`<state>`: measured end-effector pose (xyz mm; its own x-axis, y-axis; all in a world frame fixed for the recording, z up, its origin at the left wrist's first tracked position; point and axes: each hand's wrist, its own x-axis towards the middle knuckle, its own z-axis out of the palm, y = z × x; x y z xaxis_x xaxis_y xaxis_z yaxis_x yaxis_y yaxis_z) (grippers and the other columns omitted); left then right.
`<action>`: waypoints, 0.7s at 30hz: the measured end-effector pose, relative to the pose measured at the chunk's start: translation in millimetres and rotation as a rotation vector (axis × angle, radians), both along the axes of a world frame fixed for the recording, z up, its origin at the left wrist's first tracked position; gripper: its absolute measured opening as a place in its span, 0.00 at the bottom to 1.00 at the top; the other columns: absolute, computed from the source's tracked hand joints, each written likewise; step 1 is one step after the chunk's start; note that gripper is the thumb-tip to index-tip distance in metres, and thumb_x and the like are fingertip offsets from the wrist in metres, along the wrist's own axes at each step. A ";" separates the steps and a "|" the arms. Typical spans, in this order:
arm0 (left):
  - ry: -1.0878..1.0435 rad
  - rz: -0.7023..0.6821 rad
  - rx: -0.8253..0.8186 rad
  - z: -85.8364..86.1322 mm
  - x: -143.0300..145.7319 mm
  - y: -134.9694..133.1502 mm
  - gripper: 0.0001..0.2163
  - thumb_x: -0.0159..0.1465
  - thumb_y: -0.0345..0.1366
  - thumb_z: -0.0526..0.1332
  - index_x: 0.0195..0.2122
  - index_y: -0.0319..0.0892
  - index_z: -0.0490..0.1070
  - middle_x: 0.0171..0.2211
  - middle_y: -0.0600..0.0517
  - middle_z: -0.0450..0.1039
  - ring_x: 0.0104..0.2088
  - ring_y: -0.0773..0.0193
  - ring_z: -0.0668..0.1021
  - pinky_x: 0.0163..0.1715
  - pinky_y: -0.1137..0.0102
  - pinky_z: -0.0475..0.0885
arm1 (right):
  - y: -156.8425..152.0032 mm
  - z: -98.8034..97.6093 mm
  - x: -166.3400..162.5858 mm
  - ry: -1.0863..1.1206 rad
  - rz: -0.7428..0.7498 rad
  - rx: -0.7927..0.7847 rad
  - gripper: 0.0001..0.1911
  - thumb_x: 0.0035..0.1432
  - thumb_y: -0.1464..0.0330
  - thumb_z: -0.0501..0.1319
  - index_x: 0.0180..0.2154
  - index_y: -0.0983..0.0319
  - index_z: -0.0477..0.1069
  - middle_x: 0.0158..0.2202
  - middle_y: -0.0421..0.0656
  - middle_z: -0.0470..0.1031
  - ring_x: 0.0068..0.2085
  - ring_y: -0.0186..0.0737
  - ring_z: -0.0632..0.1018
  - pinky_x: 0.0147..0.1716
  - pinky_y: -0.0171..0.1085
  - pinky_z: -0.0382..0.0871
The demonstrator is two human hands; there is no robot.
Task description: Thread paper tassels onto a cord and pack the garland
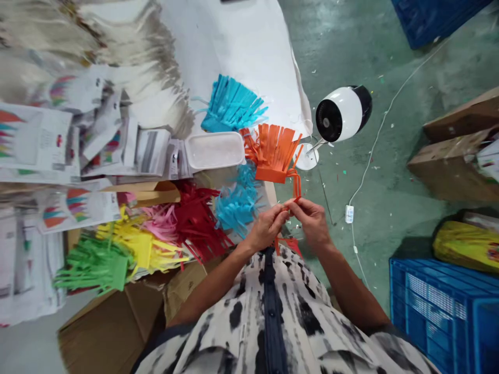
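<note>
My left hand (268, 226) and my right hand (312, 221) meet in front of my body, both pinching a narrow orange paper strip (297, 186). Just beyond them lies an orange fringed paper tassel (275, 156) on the table edge, with loose strips trailing toward my fingers. Below my hands hangs some red-orange paper (290, 244), partly hidden. A blue fringed tassel (230, 106) rests farther back, and a heap of light-blue fringe (237, 202) sits left of my left hand.
A white plastic tray (215, 150) stands beside packaged sheets (35, 137). Red (198, 218), yellow (136, 241) and green fringe (95, 264) lie to the left. A white fan (343, 114), a cable (374, 145) and a blue crate (436, 306) are at right.
</note>
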<state>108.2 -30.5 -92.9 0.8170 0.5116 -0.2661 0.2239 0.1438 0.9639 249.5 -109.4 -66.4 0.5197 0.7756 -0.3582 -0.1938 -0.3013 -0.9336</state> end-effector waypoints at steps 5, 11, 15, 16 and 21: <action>0.131 -0.190 0.302 -29.4 15.9 20.6 0.16 0.77 0.44 0.51 0.35 0.42 0.68 0.27 0.57 0.67 0.27 0.67 0.69 0.30 0.71 0.64 | 9.3 -7.4 47.5 -0.167 -0.347 0.038 0.17 0.65 0.53 0.66 0.36 0.60 0.78 0.29 0.39 0.79 0.22 0.30 0.73 0.23 0.31 0.68; 0.271 -0.094 0.963 -59.6 26.0 74.7 0.05 0.71 0.32 0.62 0.45 0.42 0.75 0.47 0.44 0.78 0.51 0.53 0.77 0.53 0.59 0.73 | 4.9 -14.7 83.6 -0.878 -0.396 0.110 0.14 0.73 0.59 0.57 0.51 0.56 0.77 0.50 0.45 0.82 0.47 0.42 0.84 0.51 0.48 0.79; 0.293 -0.195 1.198 -87.9 40.5 99.7 0.13 0.70 0.26 0.60 0.54 0.37 0.75 0.57 0.38 0.76 0.60 0.48 0.76 0.63 0.53 0.70 | -4.5 -61.6 74.6 -1.078 0.018 -0.030 0.17 0.72 0.66 0.55 0.57 0.57 0.76 0.59 0.48 0.79 0.61 0.48 0.78 0.62 0.53 0.72; 0.297 -0.223 1.218 -94.2 42.7 102.6 0.14 0.70 0.26 0.59 0.55 0.36 0.75 0.57 0.37 0.77 0.60 0.48 0.76 0.63 0.53 0.71 | -6.7 -75.8 69.7 -1.066 0.082 -0.056 0.17 0.72 0.67 0.55 0.57 0.57 0.76 0.59 0.49 0.79 0.60 0.49 0.79 0.61 0.53 0.72; 0.290 -0.259 1.243 -104.5 41.4 105.5 0.15 0.71 0.24 0.56 0.55 0.36 0.77 0.54 0.37 0.79 0.53 0.51 0.80 0.55 0.56 0.75 | -15.9 -116.5 49.8 -0.991 0.282 -0.066 0.22 0.62 0.71 0.62 0.57 0.56 0.75 0.61 0.54 0.76 0.54 0.55 0.79 0.51 0.53 0.69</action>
